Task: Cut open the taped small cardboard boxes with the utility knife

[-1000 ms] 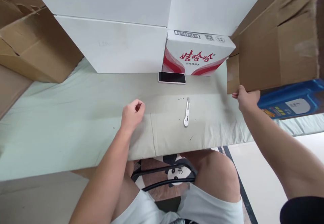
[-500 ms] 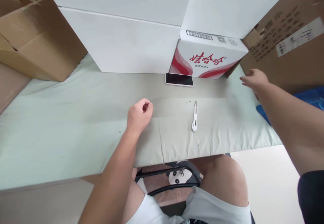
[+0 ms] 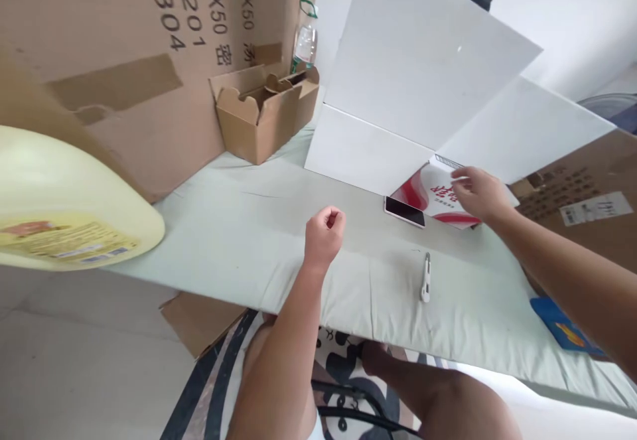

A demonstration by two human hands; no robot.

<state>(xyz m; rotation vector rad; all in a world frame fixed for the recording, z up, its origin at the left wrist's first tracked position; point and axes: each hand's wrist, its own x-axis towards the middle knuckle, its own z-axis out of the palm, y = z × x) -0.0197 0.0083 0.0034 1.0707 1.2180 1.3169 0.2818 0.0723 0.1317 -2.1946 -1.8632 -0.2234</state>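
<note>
My left hand (image 3: 324, 237) is closed in a fist above the middle of the cloth-covered table. Whatever its curled fingers may hold is hidden. My right hand (image 3: 480, 193) is raised at the right, in front of the white and red carton (image 3: 442, 186), and covers part of its print. Its thumb and fingers are drawn together in a pinch, with anything between them too small to make out. Between the hands, a phone (image 3: 405, 212) lies dark screen up against the carton. A white box cutter (image 3: 426, 278) rests nearer the table's front edge.
White panels (image 3: 398, 62) stand behind. On the left are a small open cardboard box (image 3: 269, 121), a clear bottle (image 3: 305, 43), a large carton (image 3: 164, 108) and a big pale yellow container (image 3: 74, 194). A blue packet (image 3: 565, 327) and brown carton (image 3: 602, 194) are at right.
The view has swung left, bringing the yellow container and bottle into sight. My right hand has moved from beside the brown carton to in front of the white and red carton. My left stays fisted.
</note>
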